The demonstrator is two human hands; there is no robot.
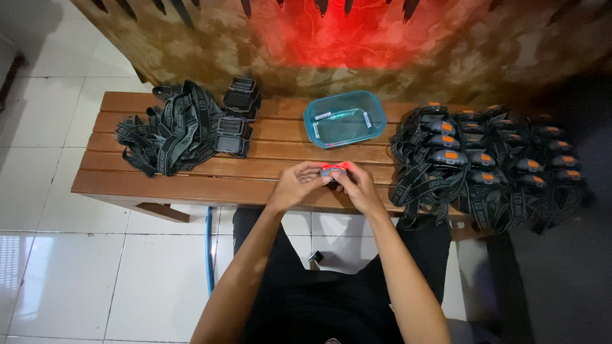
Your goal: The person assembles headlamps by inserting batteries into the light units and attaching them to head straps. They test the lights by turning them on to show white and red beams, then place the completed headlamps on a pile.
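Headlamp (333, 171) sits crosswise between my hands, glowing red. Left hand (298, 183) and right hand (358, 188) both pinch it, equally near, above the bench (191, 185)

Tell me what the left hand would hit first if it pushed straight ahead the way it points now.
The left hand points up and right across the wooden bench. It already touches the lit headlamp unit that both hands hold; past that, probably the teal plastic container, though depth is unclear.
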